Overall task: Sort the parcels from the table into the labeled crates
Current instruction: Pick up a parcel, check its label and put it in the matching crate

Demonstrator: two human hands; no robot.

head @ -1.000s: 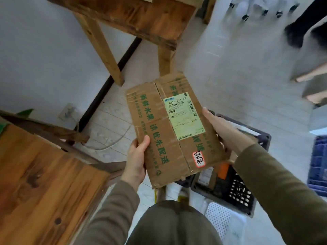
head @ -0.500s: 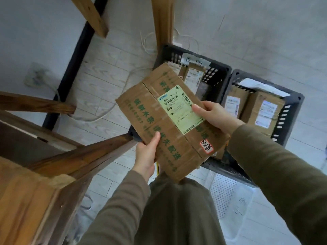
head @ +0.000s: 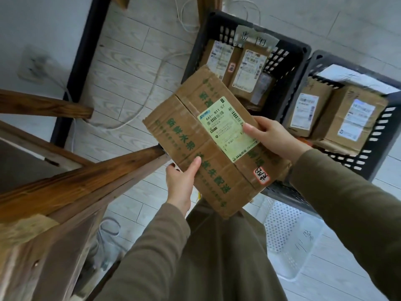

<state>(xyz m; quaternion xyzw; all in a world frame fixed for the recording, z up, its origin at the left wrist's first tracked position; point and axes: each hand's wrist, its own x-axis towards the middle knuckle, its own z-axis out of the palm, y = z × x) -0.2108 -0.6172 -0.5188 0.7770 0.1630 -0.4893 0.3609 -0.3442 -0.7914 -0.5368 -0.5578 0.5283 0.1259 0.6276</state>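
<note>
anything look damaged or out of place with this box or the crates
The box, gripped by the left hand and right hand, looks battered: its top is creased and dented and its near corner crumpled. It is closed and nothing spills. Parcels in the two black crates lean at angles, with no damage visible.

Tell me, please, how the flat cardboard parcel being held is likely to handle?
Probably fairly light: the left hand and right hand hold the cardboard parcel by its edges, thumbs on top. It looks stiff enough to stay flat, though its creased corners suggest softened board. Being flat, it should not roll, and matte card likely gives a sure grip.
</note>
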